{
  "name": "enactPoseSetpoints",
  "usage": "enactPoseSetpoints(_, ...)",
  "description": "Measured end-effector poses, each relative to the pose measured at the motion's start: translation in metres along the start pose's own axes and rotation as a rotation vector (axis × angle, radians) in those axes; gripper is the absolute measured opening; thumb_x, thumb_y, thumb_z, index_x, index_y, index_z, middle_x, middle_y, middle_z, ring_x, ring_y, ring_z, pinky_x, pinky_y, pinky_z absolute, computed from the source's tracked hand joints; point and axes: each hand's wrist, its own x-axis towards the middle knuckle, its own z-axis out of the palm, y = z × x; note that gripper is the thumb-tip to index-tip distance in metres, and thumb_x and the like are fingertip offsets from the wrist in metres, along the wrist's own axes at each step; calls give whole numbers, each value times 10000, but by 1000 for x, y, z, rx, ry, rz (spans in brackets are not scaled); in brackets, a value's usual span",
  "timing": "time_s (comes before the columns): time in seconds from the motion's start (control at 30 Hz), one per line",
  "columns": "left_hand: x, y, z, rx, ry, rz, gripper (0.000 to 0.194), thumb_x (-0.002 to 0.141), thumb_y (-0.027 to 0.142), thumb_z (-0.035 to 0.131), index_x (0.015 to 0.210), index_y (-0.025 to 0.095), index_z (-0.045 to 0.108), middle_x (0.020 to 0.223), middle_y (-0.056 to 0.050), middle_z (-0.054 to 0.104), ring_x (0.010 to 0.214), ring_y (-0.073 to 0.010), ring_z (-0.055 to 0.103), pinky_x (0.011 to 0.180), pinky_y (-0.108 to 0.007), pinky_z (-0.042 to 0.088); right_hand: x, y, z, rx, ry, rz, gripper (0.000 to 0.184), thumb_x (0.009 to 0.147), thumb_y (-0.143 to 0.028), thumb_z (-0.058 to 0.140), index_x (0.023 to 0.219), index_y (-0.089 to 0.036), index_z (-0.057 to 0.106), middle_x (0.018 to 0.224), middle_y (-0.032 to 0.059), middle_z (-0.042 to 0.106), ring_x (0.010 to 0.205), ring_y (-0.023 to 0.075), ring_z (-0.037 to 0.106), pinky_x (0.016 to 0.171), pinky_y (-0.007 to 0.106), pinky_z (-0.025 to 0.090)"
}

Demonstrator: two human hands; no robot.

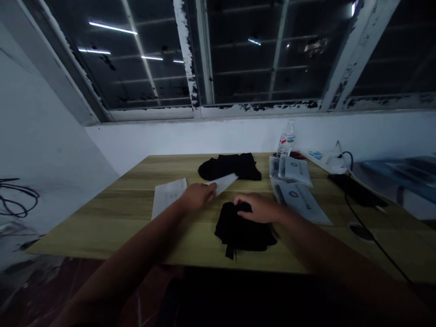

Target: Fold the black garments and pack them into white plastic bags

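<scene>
My left hand [199,196] is closed, pinching the near end of a thin white packet [225,182] that looks like paper or plastic. Its far tip points toward a flat, folded black cloth item [231,167] at the back of the table. My right hand [257,209] grips the upper edge of a folded black cloth bundle [243,234], its fingers curled onto the fabric. A small dark strip sticks out from the bundle's near edge. Left of my left hand lies another flat white packet [167,195], partly hidden by my forearm.
Frosted plastic bags with printed labels [301,202] lie at the right of the wooden table [112,218]. Behind them stands a clear water bottle [286,138]. Farther right are a black flat object [356,190], a cable and a round desk hole [361,231].
</scene>
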Motion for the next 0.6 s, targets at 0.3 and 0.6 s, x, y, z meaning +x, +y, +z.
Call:
enactPoseSetpoints(0.3,4,24,10,-92,-70,125,337,907,311,630,1239,286,681,1077,-70,780,976,-274,729,762,-308,486,-8,-22,-5,-63,-63,-235,274,968,-251,597,1216,-255,713,1198,55,755,1050,201,700,920,326,511)
enactPoseSetpoints(0.6,6,22,11,-312,-9,78,288,848,193,614,1049,262,809,964,-47,809,878,-233,736,737,-279,477,10,-31,18,-455,75,-151,302,1038,-296,538,1244,-250,753,1216,111,735,1150,268,624,995,448,481)
